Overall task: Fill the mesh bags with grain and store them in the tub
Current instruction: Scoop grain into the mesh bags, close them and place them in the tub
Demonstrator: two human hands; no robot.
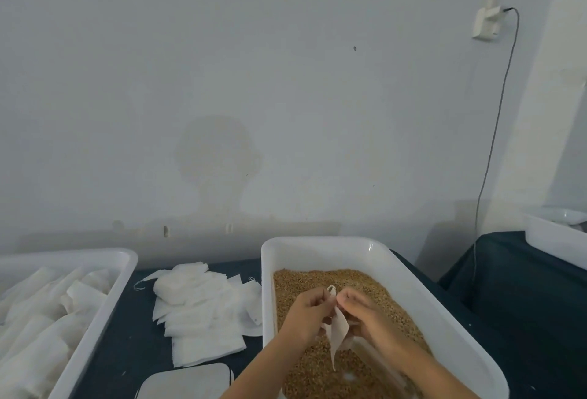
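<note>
1. Fingers of the left hand and right hand curl together, pinching the top of one mesh bag between them.
2. From that pinch the bag hangs down, long axis near upright, its narrow end pointing at the grain directly below the fingers, inside a white tub.
3. Left of the fingers lies a pile of empty bags; farther left, a second tub holds filled bags.
4. No readable writing shows anywhere.
</note>
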